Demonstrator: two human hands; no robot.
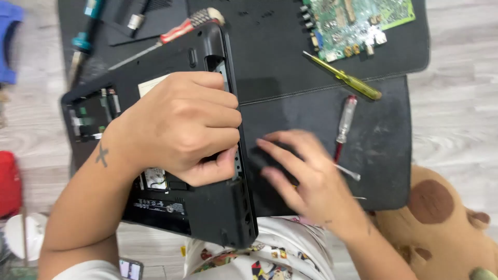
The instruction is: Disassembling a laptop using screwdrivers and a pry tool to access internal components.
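Observation:
My left hand (181,127) grips the right edge of a black laptop (207,207) that lies bottom-up, fingers curled over its side near an open bay. My right hand (306,176) is blurred and rests flat on a black mat (384,135), covering a small dark flat piece beside the laptop. Whether it holds that piece I cannot tell. A clear-handled red screwdriver (343,124) lies just past my right fingers.
A yellow screwdriver (345,77) and a green circuit board (358,21) lie at the back of the mat. A red-handled screwdriver (179,30) and teal tools (83,41) lie at the back left. A brown plush toy (441,218) sits at the right.

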